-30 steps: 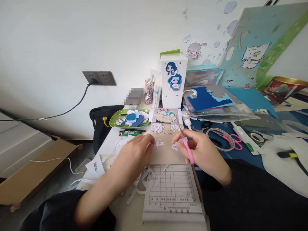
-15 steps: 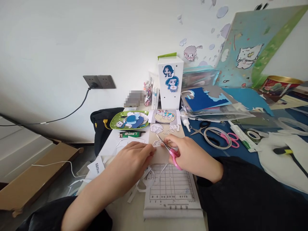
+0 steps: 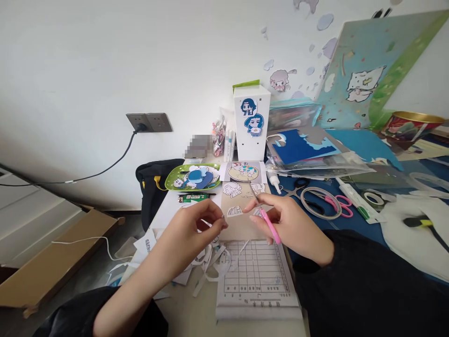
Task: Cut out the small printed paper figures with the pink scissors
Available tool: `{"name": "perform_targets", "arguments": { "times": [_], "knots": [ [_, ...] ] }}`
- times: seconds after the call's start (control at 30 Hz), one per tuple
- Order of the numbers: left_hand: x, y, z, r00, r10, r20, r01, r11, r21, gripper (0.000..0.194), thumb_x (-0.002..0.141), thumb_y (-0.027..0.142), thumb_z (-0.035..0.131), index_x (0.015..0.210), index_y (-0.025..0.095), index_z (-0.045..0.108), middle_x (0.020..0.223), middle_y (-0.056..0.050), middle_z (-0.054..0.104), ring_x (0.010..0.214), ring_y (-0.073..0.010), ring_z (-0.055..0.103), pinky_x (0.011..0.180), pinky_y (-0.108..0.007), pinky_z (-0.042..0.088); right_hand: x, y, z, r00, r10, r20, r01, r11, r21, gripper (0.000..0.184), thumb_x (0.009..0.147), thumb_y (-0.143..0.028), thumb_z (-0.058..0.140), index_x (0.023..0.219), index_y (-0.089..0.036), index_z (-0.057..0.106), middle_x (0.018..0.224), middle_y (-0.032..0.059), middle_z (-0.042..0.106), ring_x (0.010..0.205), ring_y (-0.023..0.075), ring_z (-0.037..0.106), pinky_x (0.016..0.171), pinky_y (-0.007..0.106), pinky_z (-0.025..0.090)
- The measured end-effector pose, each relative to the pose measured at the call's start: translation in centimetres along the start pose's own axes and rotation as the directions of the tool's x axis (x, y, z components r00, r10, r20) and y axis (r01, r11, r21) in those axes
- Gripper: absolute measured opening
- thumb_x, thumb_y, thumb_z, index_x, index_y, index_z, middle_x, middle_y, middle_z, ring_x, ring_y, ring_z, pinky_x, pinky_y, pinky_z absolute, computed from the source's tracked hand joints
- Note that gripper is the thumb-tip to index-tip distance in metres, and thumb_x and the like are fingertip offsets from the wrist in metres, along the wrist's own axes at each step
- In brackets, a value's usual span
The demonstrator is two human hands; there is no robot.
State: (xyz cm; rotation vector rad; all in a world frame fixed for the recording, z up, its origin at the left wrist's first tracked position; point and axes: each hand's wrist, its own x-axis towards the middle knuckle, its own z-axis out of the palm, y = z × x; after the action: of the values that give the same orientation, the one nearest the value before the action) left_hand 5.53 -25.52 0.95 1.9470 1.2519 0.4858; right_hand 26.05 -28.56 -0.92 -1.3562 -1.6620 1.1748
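Note:
Pink-handled scissors (image 3: 270, 227) are held in my right hand (image 3: 286, 220), their blades pointing away over a beige sheet (image 3: 229, 229). My left hand (image 3: 192, 229) hovers left of that sheet with thumb and fingers pinched together; whatever sits between the tips is too small to make out. Line-drawn paper figures lie on the sheet: one cutout (image 3: 235, 212) between my hands, another (image 3: 232, 189) farther back, and one (image 3: 258, 188) partly behind the blades. Nearer to me are a printed form (image 3: 252, 276) and curled white paper strips (image 3: 221, 269).
Left of the sheet sit a green tray (image 3: 171, 181) with blue and white cutouts and a green lighter (image 3: 191, 198). A white box (image 3: 251, 147) stands behind. To the right lie a glue bottle (image 3: 274, 181), tape rings (image 3: 321, 202), more pink scissors (image 3: 345, 206) and blue foam sheets (image 3: 298, 147).
The scissors have swung right, away from the middle cutout. My left hand has risen off the sheet, its fingers curling into a pinch. The whole view has shifted slightly.

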Motion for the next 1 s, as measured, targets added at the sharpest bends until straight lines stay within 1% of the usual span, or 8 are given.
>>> {"name": "perform_targets", "arguments": {
  "times": [0.13,0.23,0.4,0.57,0.67,0.73,0.83,1.0],
  "knots": [
    [0.6,0.1,1.0,0.994,-0.054,0.097,0.074,0.972,-0.225,0.009,0.079,0.027,0.055,0.076,0.018,0.055,0.067,0.002,0.057,0.058,-0.0115,0.053,0.051,-0.021,0.046,0.2,0.2,0.1,1.0,0.015,0.002,-0.015,0.975,0.22,0.008,0.081,-0.026,0.057,0.084,-0.019,0.055,0.057,-0.0052,0.049,0.041,0.0088,0.049,0.044,0.022,0.042],
    [1.0,0.3,1.6,0.993,-0.038,0.116,0.068,0.962,-0.263,0.012,0.079,0.028,0.055,0.08,0.017,0.06,0.068,0.001,0.056,0.056,-0.0109,0.05,0.048,-0.02,0.046,0.5,0.6,0.2,1.0,0.005,0.015,-0.009,0.962,0.274,0.008,0.08,-0.026,0.059,0.083,-0.019,0.056,0.052,-0.0075,0.045,0.04,0.0086,0.049,0.044,0.021,0.041],
    [1.1,1.4,2.4,0.998,0.014,0.054,-0.005,0.987,-0.16,0.015,0.083,0.027,0.05,0.089,0.019,0.061,0.078,0.001,0.058,0.05,-0.0084,0.046,0.048,-0.021,0.044,0.8,1.0,-0.1,1.0,-0.005,0.002,0.005,0.952,0.305,0.011,0.079,-0.028,0.061,0.082,-0.018,0.057,0.053,-0.007,0.047,0.04,0.0082,0.05,0.042,0.02,0.04],
    [1.4,2.8,3.1,0.99,0.138,-0.011,-0.138,0.99,0.017,0.014,0.087,0.024,0.044,0.087,0.021,0.058,0.081,0.0,0.06,0.062,-0.0123,0.051,0.051,-0.022,0.041,0.9,1.2,-0.8,0.999,-0.031,-0.022,0.036,0.935,0.354,0.016,0.073,-0.028,0.067,0.078,-0.016,0.057,0.062,-0.0051,0.053,0.038,0.006,0.048,0.041,0.02,0.04],
    [1.9,3.3,3.7,0.985,0.17,-0.027,-0.169,0.985,0.035,0.013,0.089,0.024,0.042,0.088,0.021,0.055,0.084,-0.001,0.06,0.068,-0.0137,0.052,0.052,-0.022,0.041,0.8,1.0,-1.2,0.997,-0.041,-0.06,0.06,0.927,0.37,0.014,0.071,-0.024,0.068,0.077,-0.016,0.058,0.062,-0.0051,0.054,0.039,0.0048,0.045,0.04,0.019,0.039],
    [2.2,3.4,4.2,0.982,0.178,-0.059,-0.179,0.984,-0.024,0.013,0.09,0.026,0.041,0.092,0.022,0.053,0.086,-0.001,0.058,0.069,-0.0138,0.051,0.053,-0.022,0.042,0.8,0.9,-1.5,0.994,-0.039,-0.097,0.073,0.922,0.379,0.013,0.072,-0.023,0.067,0.078,-0.016,0.058,0.059,-0.0059,0.052,0.04,0.0047,0.044,0.04,0.018,0.038],
    [2.3,3.2,4.9,0.979,0.158,-0.128,-0.181,0.964,-0.195,0.014,0.09,0.031,0.041,0.097,0.024,0.051,0.089,0.0,0.055,0.071,-0.0138,0.05,0.054,-0.022,0.044,0.7,0.9,-1.8,0.988,-0.025,-0.153,0.085,0.913,0.399,0.01,0.075,-0.022,0.063,0.08,-0.016,0.056,0.06,-0.006,0.05,0.042,0.0051,0.045,0.042,0.018,0.039],
    [1.9,2.4,5.5,0.998,0.052,-0.045,-0.066,0.91,-0.41,0.017,0.088,0.037,0.047,0.088,0.021,0.051,0.079,0.001,0.05,0.065,-0.0114,0.047,0.05,-0.02,0.043,0.5,0.9,-1.5,0.98,-0.004,-0.199,0.09,0.901,0.425,0.008,0.075,-0.018,0.062,0.078,-0.017,0.055,0.062,-0.0067,0.049,0.042,0.0039,0.045,0.042,0.018,0.041]
  ]
}}
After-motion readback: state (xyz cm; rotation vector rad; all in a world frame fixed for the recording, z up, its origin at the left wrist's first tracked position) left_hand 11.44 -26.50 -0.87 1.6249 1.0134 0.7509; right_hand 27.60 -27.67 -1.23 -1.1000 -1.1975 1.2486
